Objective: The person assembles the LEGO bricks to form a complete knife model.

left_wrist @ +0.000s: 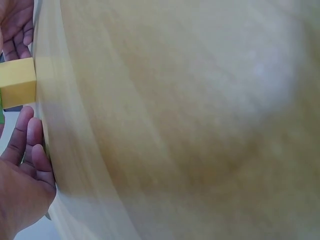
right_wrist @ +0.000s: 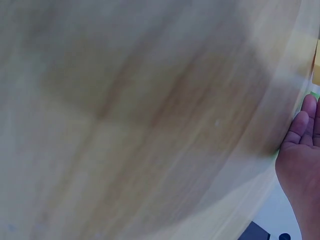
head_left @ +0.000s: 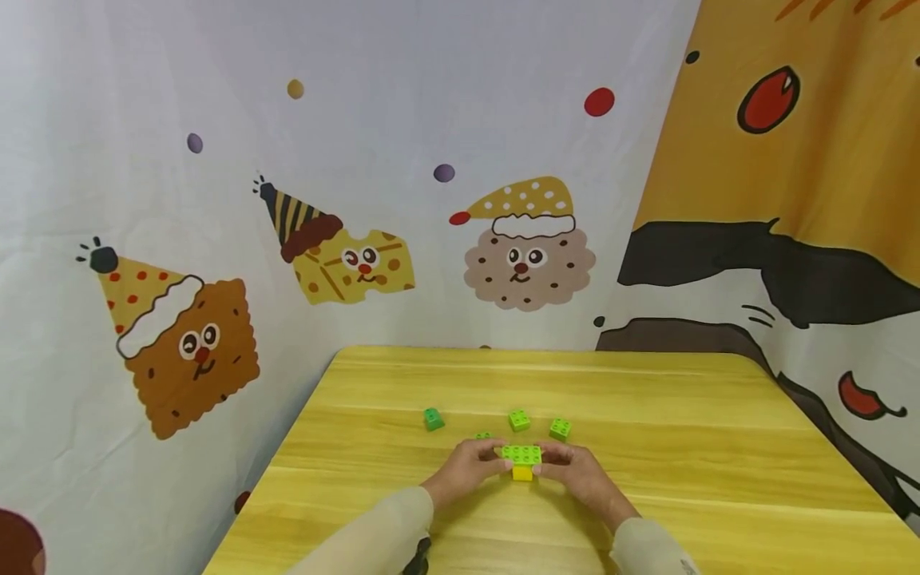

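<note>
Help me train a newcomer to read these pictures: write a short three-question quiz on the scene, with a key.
1. Multiple choice: in the head view, what colour shows directly below the long block? A) red B) yellow C) blue
2. True or false: the long block lies loose, with nothing touching it.
3. Open: which loose piece on the table lies farthest left in the head view?

Key:
1. B; it is the yellow block.
2. False; the left grip and the right grip hold it between them.
3. The dark green block.
</note>
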`<move>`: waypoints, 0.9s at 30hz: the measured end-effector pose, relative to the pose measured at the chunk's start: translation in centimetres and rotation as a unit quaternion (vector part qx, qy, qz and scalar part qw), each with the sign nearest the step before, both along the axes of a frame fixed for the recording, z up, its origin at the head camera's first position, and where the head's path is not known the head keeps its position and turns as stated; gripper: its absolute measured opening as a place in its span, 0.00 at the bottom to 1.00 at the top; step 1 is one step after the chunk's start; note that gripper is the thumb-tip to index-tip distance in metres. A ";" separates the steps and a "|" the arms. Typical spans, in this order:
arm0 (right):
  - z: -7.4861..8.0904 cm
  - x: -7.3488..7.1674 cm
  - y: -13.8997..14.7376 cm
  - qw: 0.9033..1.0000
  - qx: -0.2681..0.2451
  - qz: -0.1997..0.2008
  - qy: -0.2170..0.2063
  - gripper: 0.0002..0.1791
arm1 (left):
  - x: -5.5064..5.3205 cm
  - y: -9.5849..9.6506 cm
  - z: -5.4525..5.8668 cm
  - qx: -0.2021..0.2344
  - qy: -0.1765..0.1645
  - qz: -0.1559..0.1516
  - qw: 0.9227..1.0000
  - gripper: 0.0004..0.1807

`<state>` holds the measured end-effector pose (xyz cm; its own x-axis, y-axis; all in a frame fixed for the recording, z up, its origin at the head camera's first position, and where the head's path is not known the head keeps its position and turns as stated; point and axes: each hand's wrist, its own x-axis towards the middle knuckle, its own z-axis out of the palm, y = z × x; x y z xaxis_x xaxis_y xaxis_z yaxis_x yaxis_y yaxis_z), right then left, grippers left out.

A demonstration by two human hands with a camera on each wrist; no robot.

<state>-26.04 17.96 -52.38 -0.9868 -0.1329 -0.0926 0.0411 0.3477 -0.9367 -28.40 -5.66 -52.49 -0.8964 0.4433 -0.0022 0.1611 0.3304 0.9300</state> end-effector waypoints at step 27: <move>-0.1 -0.1 0.7 1.000 -0.003 0.013 0.002 0.29 | 0.0 0.1 0.4 -0.019 0.031 -0.011 0.999 0.26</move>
<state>-26.13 18.69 -52.45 -0.9834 -0.1589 -0.0876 0.0281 0.3437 -0.9386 -28.44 -5.54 -52.09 -0.8850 0.4641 0.0360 0.2265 0.3618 0.9043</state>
